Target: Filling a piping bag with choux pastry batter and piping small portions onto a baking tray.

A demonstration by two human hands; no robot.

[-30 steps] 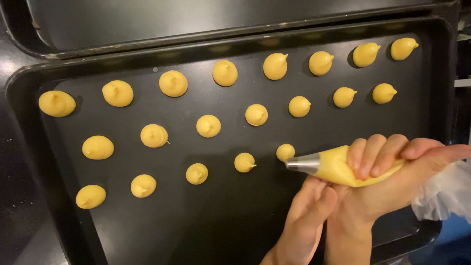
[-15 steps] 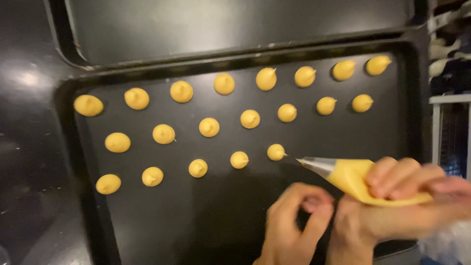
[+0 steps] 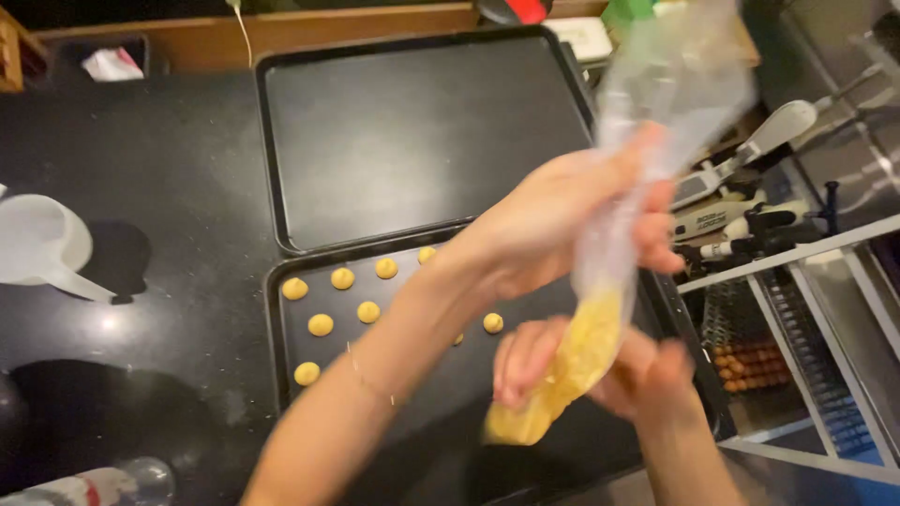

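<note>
The clear plastic piping bag of yellow batter (image 3: 600,328) was held up off the table, above the near right part of the dark baking tray (image 3: 275,347). Its long axis ran steeply from its empty, crumpled top at the upper right down to its filled end at the lower left.

The left hand (image 3: 572,215), its arm crossing over the tray from the lower left, was clenched around the slack upper part of the bag, above the batter. The right hand (image 3: 647,375) sat lower and nearer the person, its fingers (image 3: 525,361) curled around the filled part. It was therefore the hand closer to the pointed end, though motion blur hid the tip itself.

The small yellow dough mounds (image 3: 321,325) lay in rows to the left of and below both hands, well apart from the bag. A second, bare dark tray (image 3: 422,141) lay beyond on the black table (image 3: 169,187), with a white plastic jug (image 3: 42,244) at the far left.
</note>
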